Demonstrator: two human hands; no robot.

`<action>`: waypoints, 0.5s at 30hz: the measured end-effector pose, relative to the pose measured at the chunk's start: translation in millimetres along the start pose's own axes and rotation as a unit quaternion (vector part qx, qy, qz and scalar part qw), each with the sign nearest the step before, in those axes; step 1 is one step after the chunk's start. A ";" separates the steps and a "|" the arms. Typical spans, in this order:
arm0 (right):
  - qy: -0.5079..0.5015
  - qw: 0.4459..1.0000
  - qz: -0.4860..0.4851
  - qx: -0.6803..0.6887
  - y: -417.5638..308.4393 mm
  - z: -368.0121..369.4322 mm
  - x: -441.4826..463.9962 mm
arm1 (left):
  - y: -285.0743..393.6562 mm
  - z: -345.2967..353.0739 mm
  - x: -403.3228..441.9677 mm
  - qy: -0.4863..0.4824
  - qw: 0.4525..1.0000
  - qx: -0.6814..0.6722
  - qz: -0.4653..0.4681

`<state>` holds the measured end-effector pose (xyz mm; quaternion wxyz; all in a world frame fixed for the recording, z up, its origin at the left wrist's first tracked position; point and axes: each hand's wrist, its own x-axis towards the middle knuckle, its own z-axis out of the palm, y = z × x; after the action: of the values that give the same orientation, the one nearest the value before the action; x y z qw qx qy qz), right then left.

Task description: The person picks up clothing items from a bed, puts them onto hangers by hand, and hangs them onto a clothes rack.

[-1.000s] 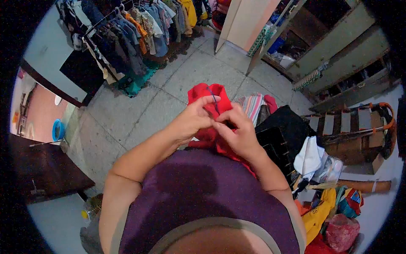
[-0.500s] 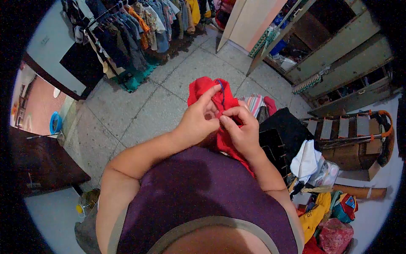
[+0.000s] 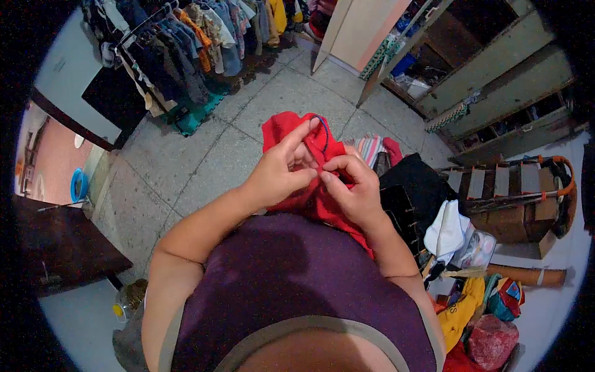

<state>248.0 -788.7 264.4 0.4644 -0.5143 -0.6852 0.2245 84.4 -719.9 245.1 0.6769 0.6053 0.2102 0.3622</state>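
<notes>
A red piece of cloth [image 3: 282, 130] with a dark blue cord or trim along one edge hangs in front of my chest; its lower part drapes down over my purple top. My left hand [image 3: 286, 164] grips the cloth from the left, its index finger stretched up along the blue line and its thumb pressed in towards the middle. From the right, my right hand [image 3: 351, 183] pinches the same fabric between thumb and index finger. The fingertips of both hands nearly meet at one spot on the cloth. Anything small between them is hidden.
A rack of hanging clothes [image 3: 198, 43] stands at the far left. Open cupboards [image 3: 477, 80] are at the upper right. Beside me on the right lie a black bag [image 3: 409, 186], a white cloth [image 3: 447, 229], a folded stepladder [image 3: 502, 186] and piled clothes [image 3: 465, 313]. A blue basin [image 3: 79, 183] is at left.
The red cloth has spread slightly to the left and lower down. My left hand has shifted a little left; both hands keep hold of the fabric.
</notes>
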 end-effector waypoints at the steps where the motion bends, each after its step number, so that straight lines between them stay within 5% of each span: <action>1: 0.006 1.000 -0.003 0.009 0.3 1.7 0.5 | 1.8 -0.1 -0.7 0.001 1.000 0.030 0.004; 3: 0.010 1.000 -0.018 0.004 1.0 3.9 1.0 | 9.1 0.0 -3.1 0.003 0.996 0.092 0.013; 8: -0.003 0.997 -0.067 -0.044 -0.5 7.6 5.8 | 3.6 0.2 0.7 0.051 0.994 -0.074 -0.063; 15: -0.001 1.000 0.010 0.019 -0.5 8.2 1.0 | 5.5 -4.9 0.5 0.013 0.989 -0.113 -0.099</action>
<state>240.6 -786.6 261.3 0.4709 -0.5122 -0.6760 0.2427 79.8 -716.2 249.7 0.7708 0.4966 0.2357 0.3220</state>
